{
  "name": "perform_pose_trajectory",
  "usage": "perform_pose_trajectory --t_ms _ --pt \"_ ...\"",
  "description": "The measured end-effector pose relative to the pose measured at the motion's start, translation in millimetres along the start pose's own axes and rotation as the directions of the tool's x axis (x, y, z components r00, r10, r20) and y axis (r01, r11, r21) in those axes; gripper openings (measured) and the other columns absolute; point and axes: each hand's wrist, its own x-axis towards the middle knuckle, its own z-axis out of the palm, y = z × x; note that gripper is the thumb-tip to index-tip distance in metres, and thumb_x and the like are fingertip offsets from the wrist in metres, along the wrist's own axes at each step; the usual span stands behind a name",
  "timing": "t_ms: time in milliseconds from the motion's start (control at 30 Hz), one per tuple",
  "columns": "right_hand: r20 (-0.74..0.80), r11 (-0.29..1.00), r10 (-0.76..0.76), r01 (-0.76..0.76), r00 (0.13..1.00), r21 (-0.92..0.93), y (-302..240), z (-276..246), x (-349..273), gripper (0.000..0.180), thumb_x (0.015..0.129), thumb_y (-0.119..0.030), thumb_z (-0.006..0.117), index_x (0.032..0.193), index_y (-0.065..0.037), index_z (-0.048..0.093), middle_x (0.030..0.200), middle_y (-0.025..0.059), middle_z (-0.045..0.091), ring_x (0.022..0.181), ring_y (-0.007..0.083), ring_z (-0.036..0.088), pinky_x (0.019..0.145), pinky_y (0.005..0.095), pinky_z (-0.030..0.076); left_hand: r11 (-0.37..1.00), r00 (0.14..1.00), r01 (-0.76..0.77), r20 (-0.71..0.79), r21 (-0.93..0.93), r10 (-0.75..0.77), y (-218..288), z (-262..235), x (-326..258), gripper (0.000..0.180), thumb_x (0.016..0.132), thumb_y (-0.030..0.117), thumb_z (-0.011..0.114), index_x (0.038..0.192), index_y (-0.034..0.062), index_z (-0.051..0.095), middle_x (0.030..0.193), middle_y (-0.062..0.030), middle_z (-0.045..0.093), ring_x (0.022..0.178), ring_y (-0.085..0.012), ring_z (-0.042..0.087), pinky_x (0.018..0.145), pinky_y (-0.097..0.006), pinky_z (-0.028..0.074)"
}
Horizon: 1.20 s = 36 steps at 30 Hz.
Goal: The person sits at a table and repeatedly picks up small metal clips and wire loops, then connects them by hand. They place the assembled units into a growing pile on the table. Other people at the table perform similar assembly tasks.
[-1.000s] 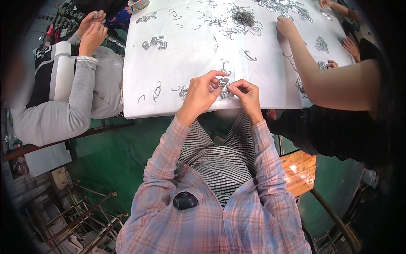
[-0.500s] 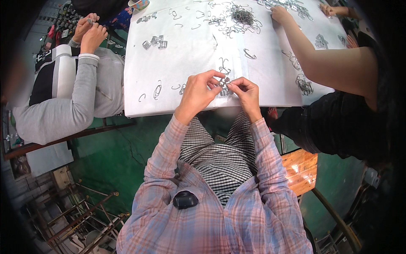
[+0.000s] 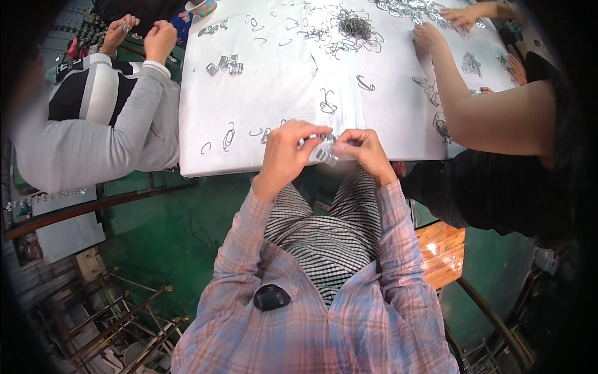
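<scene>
The left hand (image 3: pixel 285 153) and right hand (image 3: pixel 363 149) pinch small metal buckles (image 3: pixel 326 151) between them, too bunched to count, at the counter's (image 3: pixel 249 93) near edge. Leftward lies one C-shaped wire hook (image 3: pixel 204 148); farther off, one dense wire heap (image 3: pixel 355 26) and one cup (image 3: pixel 203 8).

At the grip the metal pieces (image 3: pixel 326 152) are silver, against the white table (image 3: pixel 268 81) that spreads beyond. Far past the grip, the heap of hooks (image 3: pixel 355 27) is dark grey. Nearer than the grip come trousers (image 3: pixel 311 237) in a small black-and-white check, then a shirt (image 3: pixel 299 330) in pink-and-blue plaid — with a black oval object (image 3: pixel 272 297) on it. Left of the grip, a co-worker's sleeve (image 3: pixel 81 156) is grey; right of it, another's clothing (image 3: pixel 473 193) is black. Below, the floor (image 3: pixel 174 218) is green — the wooden top (image 3: pixel 442 252) to the right, orange-brown.
</scene>
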Motion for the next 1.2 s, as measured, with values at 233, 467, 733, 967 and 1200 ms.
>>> perform_pose_trajectory --t_ms 233,467,733,967,1200 --pt "-0.249 0.976 -0.210 0.189 0.945 -0.107 -20 -18 13 0.014 0.086 -0.010 0.069 0.090 0.003 0.070 0.076 0.0037 0.067 0.069 0.0079 0.061 0.064 0.0224 0.049 0.979 0.977 0.131 -0.144 -0.156 -0.154 20 -8 -34 0.027 0.077 -0.006 0.067 0.101 0.0049 0.073 0.086 -0.0055 0.070 0.067 -0.0100 0.054 0.057 -0.023 0.042" --pt "-0.420 0.559 -0.527 -0.071 0.739 -0.826 -19 -25 66 0.019 0.079 -0.006 0.064 0.098 -0.005 0.067 0.092 0.0144 0.063 0.085 0.0312 0.061 0.075 0.0391 0.049 0.982 0.950 0.153 -0.256 -0.110 -0.176 23 -21 -48 0.028 0.076 -0.007 0.068 0.101 0.0045 0.073 0.088 -0.0054 0.070 0.064 -0.0078 0.052 0.056 -0.021 0.041" --pt "-0.328 0.548 -0.368 -0.082 0.870 -0.833 -27 -76 89 0.012 0.081 -0.012 0.066 0.086 -0.001 0.067 0.083 0.0171 0.066 0.077 0.0269 0.064 0.071 0.0359 0.049 0.974 0.954 0.147 -0.236 -0.172 -0.186 19 -20 -58 0.029 0.076 -0.007 0.068 0.102 0.0045 0.073 0.090 -0.0051 0.071 0.065 -0.0077 0.053 0.057 -0.021 0.042" --pt "-0.396 0.937 -0.186 0.041 0.899 -0.347 -57 -69 55 0.015 0.089 -0.013 0.064 0.097 0.000 0.067 0.070 -0.0007 0.058 0.060 0.0064 0.051 0.053 0.0213 0.041 0.966 0.970 0.130 -0.173 -0.222 -0.170 26 -19 -54 0.028 0.076 -0.006 0.068 0.102 0.0030 0.072 0.082 -0.0036 0.067 0.063 -0.0075 0.050 0.056 -0.022 0.040" --pt "-0.298 0.975 -0.210 0.175 0.931 -0.140 -88 7 14 0.012 0.089 -0.009 0.064 0.094 0.002 0.067 0.072 0.0009 0.062 0.057 0.0064 0.055 0.046 0.0186 0.039 0.957 0.952 0.112 -0.249 -0.266 -0.181 23 -14 -29 0.025 0.078 -0.002 0.071 0.102 0.0019 0.072 0.081 -0.0018 0.067 0.064 -0.0047 0.050 0.052 -0.019 0.037"
